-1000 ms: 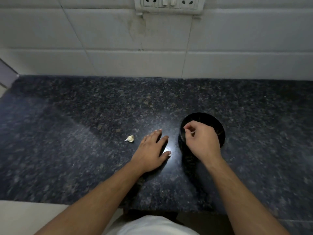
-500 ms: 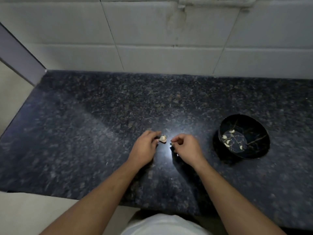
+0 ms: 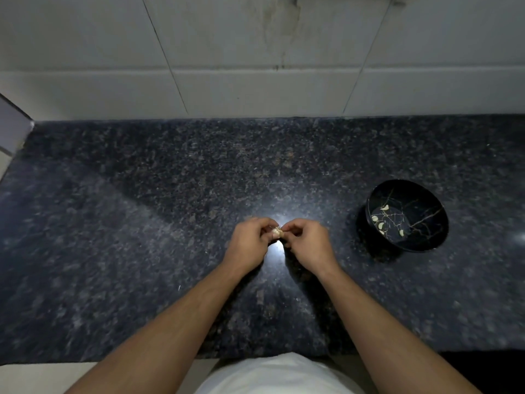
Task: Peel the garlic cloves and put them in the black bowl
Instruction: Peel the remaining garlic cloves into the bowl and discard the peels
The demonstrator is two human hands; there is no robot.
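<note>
Pinching one unpeeled garlic clove (image 3: 277,231) between left hand (image 3: 250,243) and right hand (image 3: 308,245) above the bench (image 3: 142,223), a person had several peeled cloves (image 3: 384,220) already in the black bowl (image 3: 409,216) off to the right hand's side.

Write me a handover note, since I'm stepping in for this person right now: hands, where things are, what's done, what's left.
Left hand and right hand: both pinch one small papery-skinned garlic clove between them, held just above the dark speckled granite counter.
Round black bowl with gold veining: on the counter to the right, apart from the hands.
Done: about five pale peeled cloves lie in the bowl.
Left: finish peeling the held clove and drop it in the bowl. No other loose clove shows.
</note>
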